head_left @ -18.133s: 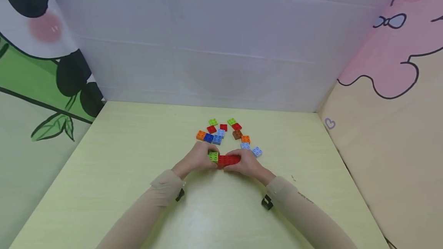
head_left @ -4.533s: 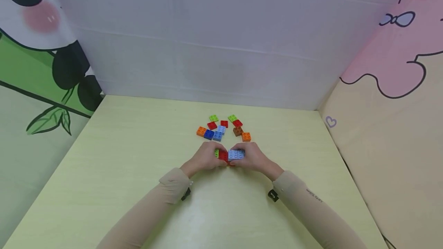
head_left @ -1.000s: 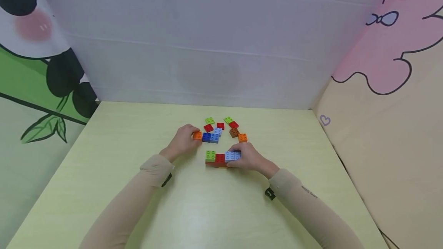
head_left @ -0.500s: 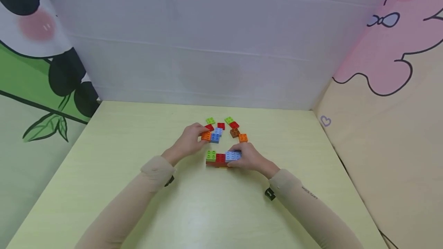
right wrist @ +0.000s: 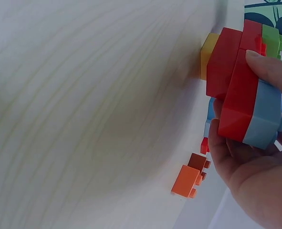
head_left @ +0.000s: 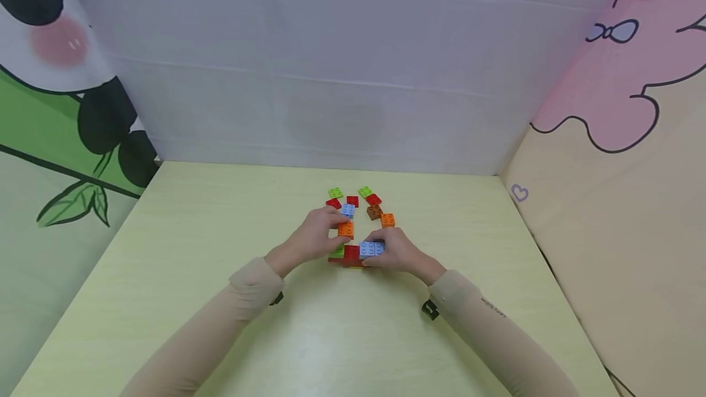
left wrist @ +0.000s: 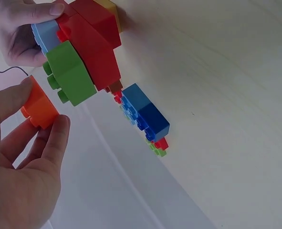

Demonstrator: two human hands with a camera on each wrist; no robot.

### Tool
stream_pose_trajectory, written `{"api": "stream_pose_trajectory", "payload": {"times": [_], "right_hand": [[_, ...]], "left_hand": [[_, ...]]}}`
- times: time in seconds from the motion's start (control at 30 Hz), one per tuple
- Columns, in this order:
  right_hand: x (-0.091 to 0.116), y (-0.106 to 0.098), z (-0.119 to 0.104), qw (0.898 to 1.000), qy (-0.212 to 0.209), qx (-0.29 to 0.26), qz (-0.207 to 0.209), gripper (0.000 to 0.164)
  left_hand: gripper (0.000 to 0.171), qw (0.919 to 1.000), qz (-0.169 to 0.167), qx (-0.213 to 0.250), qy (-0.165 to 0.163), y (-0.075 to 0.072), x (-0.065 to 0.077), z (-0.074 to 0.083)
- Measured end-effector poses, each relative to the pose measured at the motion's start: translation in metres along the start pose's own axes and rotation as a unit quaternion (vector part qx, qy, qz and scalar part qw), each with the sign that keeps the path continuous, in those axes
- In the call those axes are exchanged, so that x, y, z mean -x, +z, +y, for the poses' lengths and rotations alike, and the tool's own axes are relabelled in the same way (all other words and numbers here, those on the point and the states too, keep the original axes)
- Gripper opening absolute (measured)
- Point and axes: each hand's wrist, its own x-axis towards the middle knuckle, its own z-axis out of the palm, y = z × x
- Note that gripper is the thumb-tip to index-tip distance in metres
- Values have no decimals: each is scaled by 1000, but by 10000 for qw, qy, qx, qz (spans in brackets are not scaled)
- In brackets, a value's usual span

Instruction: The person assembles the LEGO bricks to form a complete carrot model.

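Note:
My left hand [head_left: 310,236] pinches an orange brick [head_left: 345,229] between thumb and fingers. In the left wrist view the brick is just off the studs of a green brick [left wrist: 70,74], with a small gap between them. That green brick is on the left end of a built block stack, with a red brick [head_left: 351,252] and light blue bricks [head_left: 368,249] beside it. Beneath them are a long red brick [right wrist: 239,90], a lower red brick [right wrist: 223,62] and a yellow brick [right wrist: 208,56] at the bottom. My right hand [head_left: 402,255] grips the stack's light blue end.
Loose bricks lie behind the stack: light green [head_left: 335,192], red [head_left: 373,199], light blue [head_left: 348,209], brown [head_left: 374,212], another orange brick [head_left: 388,220] and dark blue [left wrist: 153,122]. A pale wall [head_left: 331,109] rises behind the table [head_left: 220,201].
The left hand has carried the orange brick from the left of the blue bricks rightward and nearer, to the stack's left end. The right hand has stayed on the stack.

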Motion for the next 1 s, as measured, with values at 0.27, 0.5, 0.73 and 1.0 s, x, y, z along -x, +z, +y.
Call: {"api": "stream_pose_trajectory", "payload": {"times": [0.27,0.5,0.73,1.0], "right_hand": [[1,0,-1,10000,16,9,33,36],[1,1,0,10000,-65,-18,39,35],[1,1,1,9999,-108,15,36,36],[0,1,3,9999,-150,11,69,34]], "left_hand": [[42,9995,-123,-14,281,6,3,3],[37,9983,-174,-38,561,11,5,5],[37,9983,-251,-65,531,13,5,5],[37,9981,-324,84,513,17,5,4]]}}
